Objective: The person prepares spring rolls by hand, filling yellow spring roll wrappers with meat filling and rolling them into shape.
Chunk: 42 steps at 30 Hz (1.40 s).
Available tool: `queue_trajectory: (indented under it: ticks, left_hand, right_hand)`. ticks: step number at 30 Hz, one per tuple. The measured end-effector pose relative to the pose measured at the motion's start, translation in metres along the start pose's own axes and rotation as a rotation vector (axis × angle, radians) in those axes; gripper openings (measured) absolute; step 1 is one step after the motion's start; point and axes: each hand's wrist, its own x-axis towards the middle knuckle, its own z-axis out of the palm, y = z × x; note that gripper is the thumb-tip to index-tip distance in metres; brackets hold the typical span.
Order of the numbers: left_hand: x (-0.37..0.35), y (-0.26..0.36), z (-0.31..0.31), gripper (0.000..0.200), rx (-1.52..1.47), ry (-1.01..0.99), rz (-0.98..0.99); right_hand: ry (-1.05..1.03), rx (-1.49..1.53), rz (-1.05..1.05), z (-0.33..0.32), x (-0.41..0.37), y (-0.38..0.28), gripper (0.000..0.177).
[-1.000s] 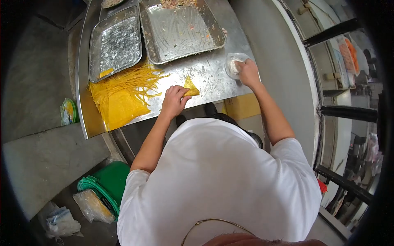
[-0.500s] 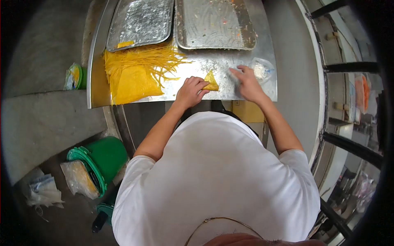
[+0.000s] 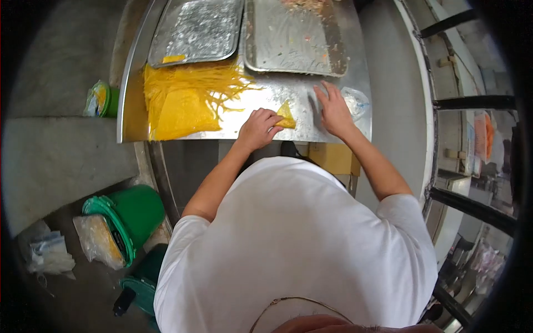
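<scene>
My left hand [image 3: 257, 129] grips the left side of a small yellow triangular folded piece [image 3: 286, 116] near the front edge of the metal table. To its right, my right hand [image 3: 335, 110] is open, fingers spread and pointing forward, with nothing in it. Beside that hand lies a clear plastic bag [image 3: 356, 102] with something white in it. A stack of yellow sheets [image 3: 184, 115] lies on the left of the table, with thin yellow strips [image 3: 202, 80] spread along its far side.
Two metal trays, a left one [image 3: 195, 30] and a right one [image 3: 294, 39] with small scraps, stand at the back of the metal table [image 3: 244, 131]. Green buckets [image 3: 133, 213] are on the floor at the left. Black bars [image 3: 472, 103] run along the right.
My right hand has moved slightly forward, its fingers now pointing more toward the trays. My left hand still holds the yellow piece. The whole view has shifted a little.
</scene>
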Motion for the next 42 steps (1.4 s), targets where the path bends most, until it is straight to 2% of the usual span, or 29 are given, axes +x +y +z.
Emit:
queue_trajectory:
  ticks: [1, 2, 4, 5, 6, 8, 12, 14, 15, 17, 21, 23, 24, 26, 27, 30, 32, 34, 36, 38, 41, 42]
  left_hand:
    - [0.001, 0.001, 0.0, 0.03, -0.016, -0.019, -0.027]
    - [0.002, 0.002, -0.001, 0.03, -0.007, -0.027, -0.025]
    - [0.003, 0.0, 0.001, 0.031, -0.009, -0.028, -0.017]
    - [0.003, 0.001, 0.001, 0.031, -0.016, -0.037, 0.003]
    - [0.003, 0.005, -0.002, 0.03, -0.002, -0.05, -0.021]
    - [0.006, 0.006, -0.005, 0.03, 0.014, -0.067, -0.029]
    - [0.006, 0.006, -0.005, 0.03, 0.006, -0.043, -0.028]
    - [0.004, 0.007, -0.004, 0.031, -0.006, -0.048, -0.037]
    - [0.005, 0.006, -0.004, 0.032, -0.003, -0.041, -0.036]
    - [0.002, 0.006, -0.003, 0.033, 0.002, -0.035, -0.052]
    - [0.002, 0.004, -0.002, 0.033, -0.001, -0.027, -0.047]
    - [0.002, 0.003, -0.003, 0.032, -0.023, -0.02, -0.031]
    - [0.001, 0.002, -0.003, 0.032, -0.014, -0.016, -0.041]
    - [0.002, 0.002, -0.003, 0.03, -0.037, -0.011, -0.003]
    - [0.002, 0.001, -0.001, 0.03, -0.026, -0.003, 0.0]
    - [0.001, 0.001, -0.001, 0.03, -0.007, 0.005, 0.008]
    - [0.002, 0.002, -0.002, 0.029, -0.014, 0.009, -0.001]
    - [0.001, 0.004, -0.003, 0.029, -0.026, 0.013, -0.016]
    - [0.002, 0.006, -0.005, 0.026, -0.033, 0.01, -0.023]
    - [0.001, 0.005, -0.001, 0.026, -0.035, 0.003, -0.038]
    - [0.006, 0.002, 0.001, 0.025, -0.043, 0.003, -0.057]
    - [0.008, 0.004, 0.0, 0.025, -0.053, 0.01, -0.07]
  right_hand:
    - [0.082, 0.105, 0.117, -0.012, -0.006, 0.003, 0.071]
    - [0.09, 0.085, 0.142, -0.018, -0.014, 0.017, 0.071]
    - [0.165, 0.15, 0.495, -0.025, -0.034, 0.048, 0.069]
    - [0.04, 0.158, 0.613, -0.029, -0.041, 0.061, 0.068]
    - [0.047, 0.158, 0.633, -0.023, -0.048, 0.064, 0.068]
    - [-0.157, -0.151, 0.546, -0.002, -0.06, 0.072, 0.066]
    - [-0.225, -0.244, 0.502, 0.01, -0.061, 0.069, 0.064]
    - [-0.078, -0.094, 0.552, -0.002, -0.065, 0.067, 0.069]
    - [-0.081, -0.093, 0.548, -0.001, -0.069, 0.069, 0.069]
    - [0.107, 0.328, 0.536, 0.003, -0.074, 0.07, 0.075]
    - [0.132, 0.474, 0.364, 0.001, -0.06, 0.025, 0.082]
    - [0.071, 0.316, 0.18, 0.003, -0.046, -0.012, 0.08]
    - [0.069, 0.322, 0.169, 0.001, -0.036, -0.028, 0.08]
    - [-0.081, 0.017, -0.084, -0.002, -0.023, -0.051, 0.074]
    - [-0.095, -0.04, -0.176, 0.01, -0.018, -0.05, 0.067]
    - [-0.134, -0.193, -0.29, 0.038, -0.001, -0.03, 0.065]
    - [-0.092, -0.274, -0.259, 0.033, 0.006, -0.017, 0.064]
    - [-0.056, -0.258, -0.109, 0.02, 0.008, -0.012, 0.063]
    - [-0.045, -0.217, -0.081, 0.021, -0.004, -0.02, 0.064]
    - [0.004, 0.484, -0.038, 0.036, -0.017, -0.031, 0.059]
    - [0.138, 0.539, -0.078, 0.034, -0.027, -0.074, 0.04]
    - [0.143, 0.542, -0.074, 0.041, -0.026, -0.077, 0.04]
